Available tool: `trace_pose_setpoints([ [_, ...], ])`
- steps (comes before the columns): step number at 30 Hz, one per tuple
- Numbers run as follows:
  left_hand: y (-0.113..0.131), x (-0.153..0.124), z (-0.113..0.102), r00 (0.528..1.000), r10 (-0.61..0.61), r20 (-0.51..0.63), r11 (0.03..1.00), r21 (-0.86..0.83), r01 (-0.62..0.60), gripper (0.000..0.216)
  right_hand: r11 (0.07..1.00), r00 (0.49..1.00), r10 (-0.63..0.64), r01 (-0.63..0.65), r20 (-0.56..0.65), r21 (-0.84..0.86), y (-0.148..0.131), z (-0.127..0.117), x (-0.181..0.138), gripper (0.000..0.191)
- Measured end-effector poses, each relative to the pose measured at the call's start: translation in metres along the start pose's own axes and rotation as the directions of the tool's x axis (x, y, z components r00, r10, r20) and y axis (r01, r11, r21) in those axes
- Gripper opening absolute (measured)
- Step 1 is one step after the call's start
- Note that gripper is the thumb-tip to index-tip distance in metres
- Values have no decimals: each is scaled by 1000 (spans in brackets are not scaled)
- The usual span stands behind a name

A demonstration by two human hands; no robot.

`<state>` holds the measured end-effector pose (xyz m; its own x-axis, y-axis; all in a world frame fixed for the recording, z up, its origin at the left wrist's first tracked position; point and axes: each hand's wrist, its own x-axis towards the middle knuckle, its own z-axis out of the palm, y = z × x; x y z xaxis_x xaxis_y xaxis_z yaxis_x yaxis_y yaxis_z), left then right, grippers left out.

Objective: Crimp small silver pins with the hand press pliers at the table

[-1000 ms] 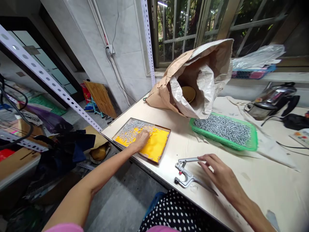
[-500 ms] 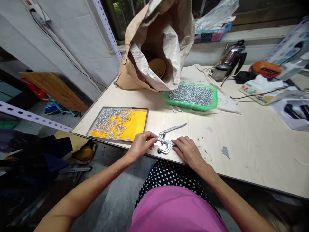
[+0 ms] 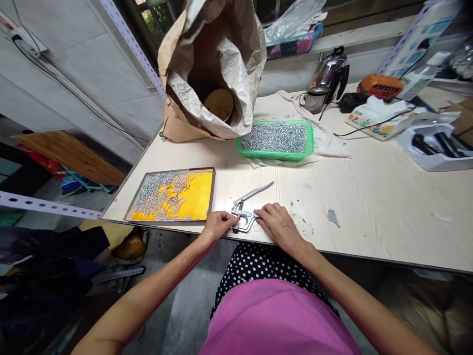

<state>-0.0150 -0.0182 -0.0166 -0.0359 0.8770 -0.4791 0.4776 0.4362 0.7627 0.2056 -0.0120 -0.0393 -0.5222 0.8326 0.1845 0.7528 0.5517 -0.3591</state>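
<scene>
A pair of silver snap-fastener pliers [image 3: 248, 215] lies at the table's front edge, its long upper handle spread away from the C-shaped frame. My right hand [image 3: 279, 223] is closed over the end of the lower handle, palm down. My left hand [image 3: 218, 225] pinches at the jaws, beside the small red part; whatever is between its fingertips is too small to make out. To the left is a shallow tray [image 3: 212, 195] with a yellow lining, where many small metal pins [image 3: 153, 195] lie scattered, mostly over its left and middle part.
Beyond the pliers stands a green basket [image 3: 311, 143] heaped with similar metal pins. A large open paper sack [image 3: 177, 118] is at the back left. Toward the back right are a metal pot [image 3: 330, 71], an orange tool battery [image 3: 380, 86], a tissue box [image 3: 375, 121] and a white tray [image 3: 436, 160].
My left hand has come down from the upper jaw to the lower end of the jaws. My right hand still holds the handle. The whole view has shifted slightly.
</scene>
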Motion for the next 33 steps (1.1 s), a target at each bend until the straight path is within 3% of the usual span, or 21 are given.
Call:
trace_pose_setpoints([
  [10,11,7,-7,991,-63,116,972,234,34,26,1000,993,-15,14,-118,-7,4,12,-2,24],
  [13,11,9,-8,985,-77,156,971,235,39,27,999,998,-17,20,-54,42,9,4,0,27],
  [17,9,9,-8,978,-91,188,975,218,49,26,999,999,-32,31,13,38,29,-16,12,62],
  [22,10,6,-7,978,-103,181,978,195,67,25,996,968,-73,83,240,-28,55,-27,37,100],
  [27,12,3,-6,977,-104,185,979,194,68,25,988,910,-112,145,398,-55,55,-33,51,111],
  [33,11,2,-7,975,-104,194,979,193,67,28,986,919,-112,151,378,-73,50,-35,50,106],
])
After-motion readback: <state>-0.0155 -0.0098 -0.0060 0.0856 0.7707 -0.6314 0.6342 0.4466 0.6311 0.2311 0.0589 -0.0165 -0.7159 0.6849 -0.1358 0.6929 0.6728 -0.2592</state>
